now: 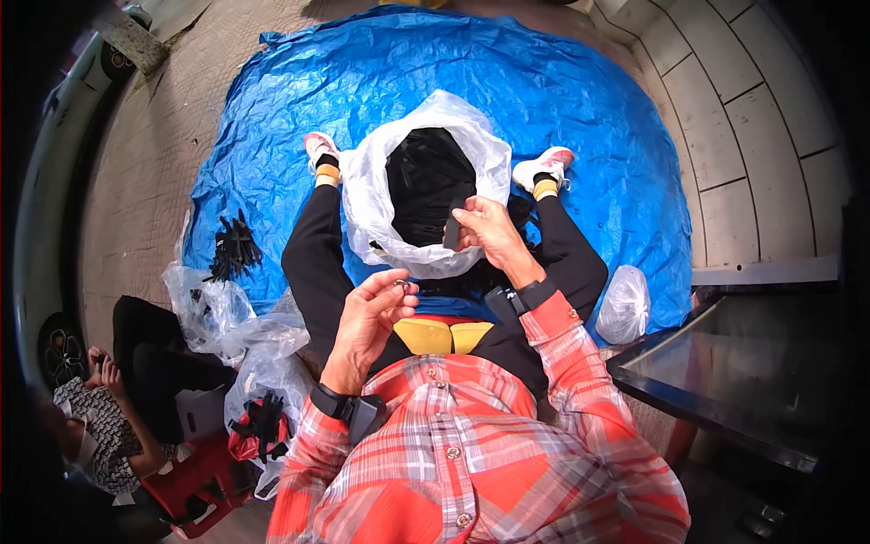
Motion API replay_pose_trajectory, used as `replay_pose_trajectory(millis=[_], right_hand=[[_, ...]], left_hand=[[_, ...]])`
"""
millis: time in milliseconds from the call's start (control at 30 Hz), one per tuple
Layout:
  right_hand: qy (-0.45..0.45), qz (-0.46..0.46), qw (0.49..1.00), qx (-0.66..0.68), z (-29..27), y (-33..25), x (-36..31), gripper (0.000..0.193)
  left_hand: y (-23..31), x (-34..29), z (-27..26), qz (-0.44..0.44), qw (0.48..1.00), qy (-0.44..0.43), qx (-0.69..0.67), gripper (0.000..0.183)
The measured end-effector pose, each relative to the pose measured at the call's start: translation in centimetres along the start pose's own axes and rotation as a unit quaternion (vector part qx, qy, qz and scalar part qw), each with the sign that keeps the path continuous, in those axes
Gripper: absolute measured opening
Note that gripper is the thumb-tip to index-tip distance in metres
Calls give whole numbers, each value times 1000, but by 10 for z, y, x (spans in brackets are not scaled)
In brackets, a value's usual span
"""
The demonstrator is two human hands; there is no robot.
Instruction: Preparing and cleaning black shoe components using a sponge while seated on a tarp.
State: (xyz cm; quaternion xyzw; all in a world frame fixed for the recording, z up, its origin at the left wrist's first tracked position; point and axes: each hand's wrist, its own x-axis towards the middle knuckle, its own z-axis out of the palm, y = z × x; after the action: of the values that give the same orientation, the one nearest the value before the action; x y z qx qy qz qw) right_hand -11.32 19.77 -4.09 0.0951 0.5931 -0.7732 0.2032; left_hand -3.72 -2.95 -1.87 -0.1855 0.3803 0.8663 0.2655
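Observation:
Between my outstretched legs stands a whitish see-through plastic bag (362,195), its mouth wide and its inside full of black pieces (426,172). My right hand (494,234) pinches a flat black strip (452,227) over the bag's near right rim. Lower and to the left, my left hand (370,313) is raised in front of the bag. Its thumb and fingers close on a small, shiny dark piece (401,285), too small to name.
A blue tarp (589,118) lies under my legs. On its left is a pile of black strips (236,247), near crumpled clear bags (217,317). A tied bag (623,304) and a dark table (725,363) stand at right. Another person (109,408) sits at lower left.

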Motion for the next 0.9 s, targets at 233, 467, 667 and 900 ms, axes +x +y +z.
replay_pose_trajectory(millis=[233, 467, 667, 900], right_hand=[[10, 52, 972, -229, -22, 5, -11, 16], [70, -36, 981, -179, 14, 18, 64, 26], [186, -295, 824, -447, -11, 27, 152, 16], [173, -343, 717, -582, -8, 22, 153, 18]], left_hand=[[-3, -10, -30, 17, 996, 88, -11, 23], [5, 0, -27, 6, 996, 90, -13, 20], [5, -8, -40, 37, 993, 114, -16, 20], [12, -10, -37, 55, 991, 118, -16, 22]])
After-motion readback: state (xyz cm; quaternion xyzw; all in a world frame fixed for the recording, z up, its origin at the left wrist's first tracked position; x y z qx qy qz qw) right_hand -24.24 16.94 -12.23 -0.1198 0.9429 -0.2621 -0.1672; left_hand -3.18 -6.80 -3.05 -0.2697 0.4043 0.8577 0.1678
